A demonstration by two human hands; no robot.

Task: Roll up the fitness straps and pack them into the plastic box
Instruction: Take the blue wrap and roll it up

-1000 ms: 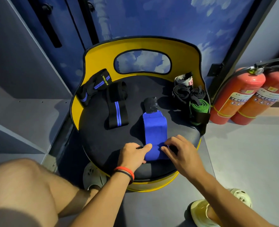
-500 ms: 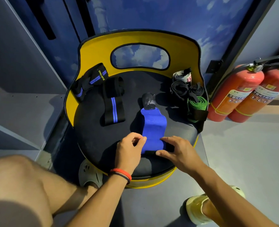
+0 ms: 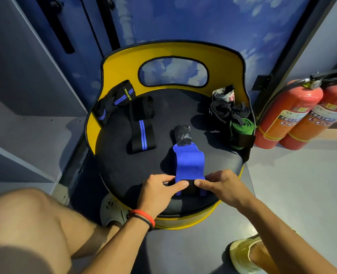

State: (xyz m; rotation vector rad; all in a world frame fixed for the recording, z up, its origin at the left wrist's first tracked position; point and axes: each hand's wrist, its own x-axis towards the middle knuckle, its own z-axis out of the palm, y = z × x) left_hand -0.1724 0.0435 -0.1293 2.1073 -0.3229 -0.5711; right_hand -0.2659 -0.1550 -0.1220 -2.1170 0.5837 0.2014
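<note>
Padded black seat (image 3: 163, 161) with a curved yellow back fills the middle. On it lies a blue woven strap (image 3: 188, 165), its crinkled dark tab at the far end and its near end curled into a small dark roll. Left hand (image 3: 157, 189) and right hand (image 3: 221, 187) pinch that roll from either side, thumbs on top. Two black straps with blue stripes (image 3: 142, 127) lie far left (one lettered, seemingly "XUEYING"). Grey, black and green rolled straps (image 3: 241, 126) cluster far right. Red fire extinguishers (image 3: 290, 113) stand right, labels unreadable.
</note>
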